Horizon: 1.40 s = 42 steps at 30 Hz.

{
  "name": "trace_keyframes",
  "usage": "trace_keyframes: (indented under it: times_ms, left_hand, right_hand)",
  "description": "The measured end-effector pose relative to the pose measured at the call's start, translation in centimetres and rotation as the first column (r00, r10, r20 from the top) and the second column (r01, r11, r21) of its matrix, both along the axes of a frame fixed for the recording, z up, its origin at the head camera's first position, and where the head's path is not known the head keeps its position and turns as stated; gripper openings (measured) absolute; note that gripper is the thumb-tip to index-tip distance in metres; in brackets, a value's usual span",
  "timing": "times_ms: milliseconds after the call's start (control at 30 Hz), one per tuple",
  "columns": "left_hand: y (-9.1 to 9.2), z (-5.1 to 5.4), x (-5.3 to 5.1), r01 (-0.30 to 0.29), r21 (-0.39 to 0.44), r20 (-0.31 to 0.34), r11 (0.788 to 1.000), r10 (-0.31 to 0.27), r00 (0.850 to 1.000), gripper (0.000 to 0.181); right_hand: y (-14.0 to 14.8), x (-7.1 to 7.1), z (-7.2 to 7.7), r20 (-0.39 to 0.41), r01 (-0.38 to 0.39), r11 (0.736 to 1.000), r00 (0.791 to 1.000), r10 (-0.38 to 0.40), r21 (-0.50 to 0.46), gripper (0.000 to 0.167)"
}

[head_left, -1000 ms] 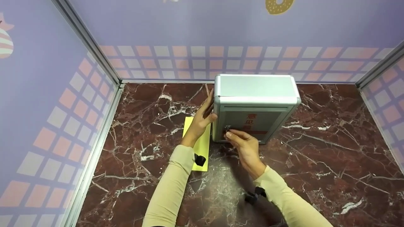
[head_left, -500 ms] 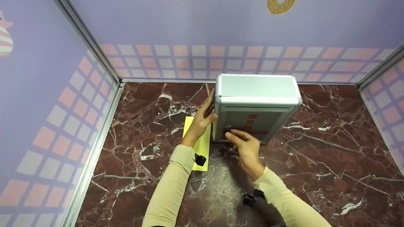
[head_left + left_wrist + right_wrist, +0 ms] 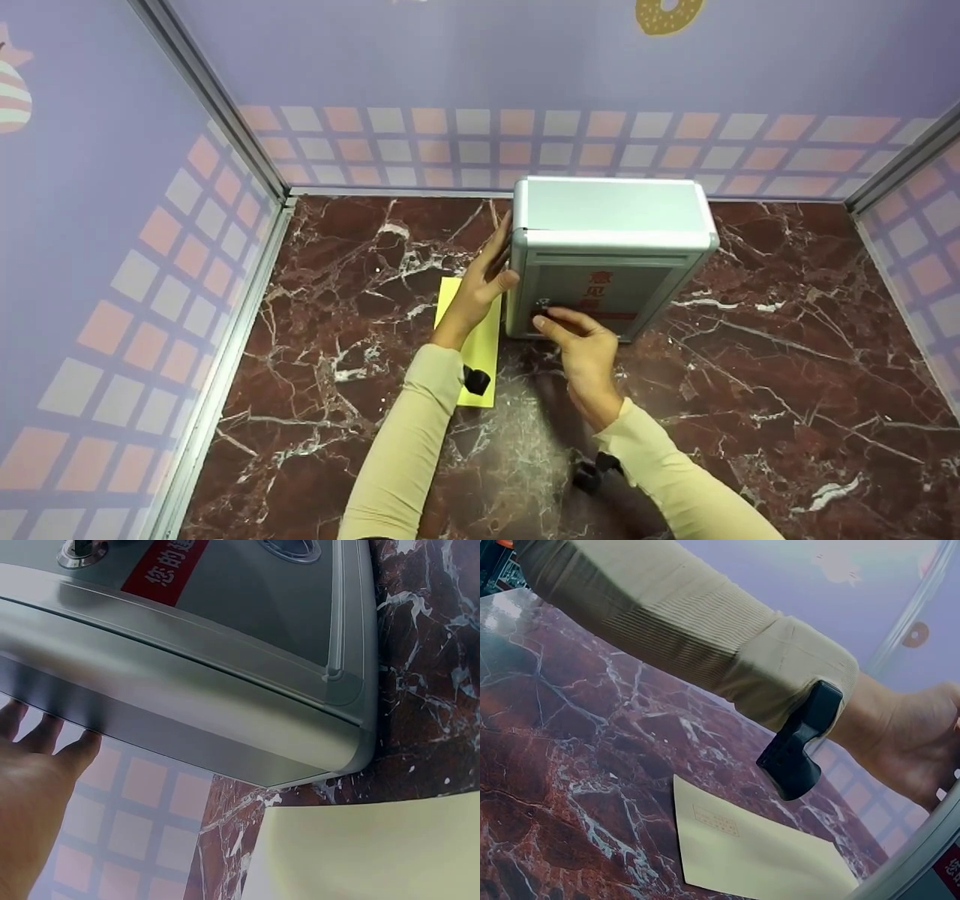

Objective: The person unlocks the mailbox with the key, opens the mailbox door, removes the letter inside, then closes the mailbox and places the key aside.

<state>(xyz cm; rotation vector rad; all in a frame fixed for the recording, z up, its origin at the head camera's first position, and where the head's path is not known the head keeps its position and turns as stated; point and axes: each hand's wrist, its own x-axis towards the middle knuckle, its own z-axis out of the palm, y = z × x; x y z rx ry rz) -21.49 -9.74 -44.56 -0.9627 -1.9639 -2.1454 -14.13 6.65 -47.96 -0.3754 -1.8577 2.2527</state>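
Observation:
A silver metal box (image 3: 615, 206) with red lettering stands upright on the marble-patterned table. My left hand (image 3: 480, 289) rests along its left side, fingers extended, thumb apart near the front edge. In the left wrist view, those fingertips (image 3: 82, 750) touch the side wall. My right hand (image 3: 589, 349) is at the low left of the box's front, thumb and forefinger pinching a small key at the round lock (image 3: 542, 303). The key is mostly hidden by the fingers. In the left wrist view the metal lock (image 3: 82, 553) shows, cut by the frame's top.
A yellow envelope (image 3: 480, 352) lies flat left of the box, partly beneath my left wrist. The right wrist view shows printing on the envelope (image 3: 757, 855). Patterned wall panels (image 3: 375, 142) enclose the back and sides of the table (image 3: 750, 390).
My right wrist has shifted slightly left and the thumb has moved a little left and down at the lock. The left hand and the box have barely moved.

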Motion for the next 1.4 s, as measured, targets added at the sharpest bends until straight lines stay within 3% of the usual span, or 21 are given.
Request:
trace_keyframes:
  times_ms: [633, 900, 1400]
  left_hand:
    - [0.07, 0.01, -0.06, 0.009, 0.012, 0.015, 1.0, -0.009, 1.0, 0.109]
    - [0.05, 0.0, 0.0, -0.002, 0.004, 0.024, 1.0, 0.002, 1.0, 0.112]
    - [-0.06, -0.06, 0.01, 0.008, -0.002, 0.012, 1.0, -0.008, 1.0, 0.106]
  right_hand:
    - [-0.5, -0.13, 0.26, -0.065, 0.045, 0.998, 0.997, -0.042, 0.05, 0.022]
    - [-0.62, -0.12, 0.13, -0.042, 0.049, 0.998, 0.998, -0.047, 0.046, 0.026]
    - [-0.61, 0.34, -0.16, -0.093, 0.041, 0.999, 0.995, -0.04, 0.02, 0.023]
